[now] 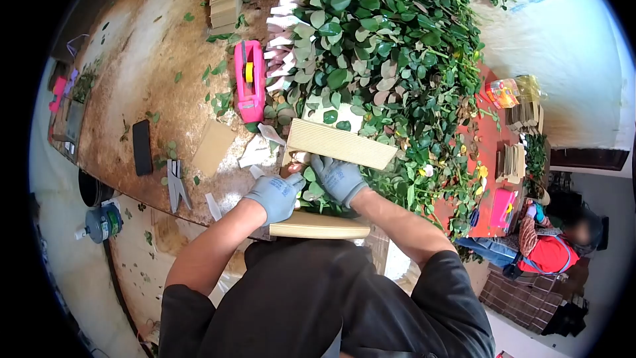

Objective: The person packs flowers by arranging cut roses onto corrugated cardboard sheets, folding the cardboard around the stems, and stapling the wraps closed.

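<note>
Both my hands wear grey gloves. My left hand (pixel 273 197) is closed, fingers curled in beside the pale pink rose heads (pixel 296 164); what it grips is hidden. My right hand (pixel 339 179) lies on the leafy rose stems (pixel 317 200), its fingers stretched toward the heads. These roses rest between two raised flaps of corrugated cardboard: a far flap (pixel 341 143) beyond my hands and a near flap (pixel 319 227) against my body. White paper scraps (pixel 257 151) lie just left of the cardboard.
A pink tape dispenser (pixel 250 83) stands beyond my left hand. A dark phone (pixel 142 147), grey stapler (pixel 176 187) and cardboard piece (pixel 214 146) lie left. Paper-wrapped, leafy bunches (pixel 391 33) pile up at the back, near stacked cardboard (pixel 225 6). A co-worker (pixel 546 252) is far right.
</note>
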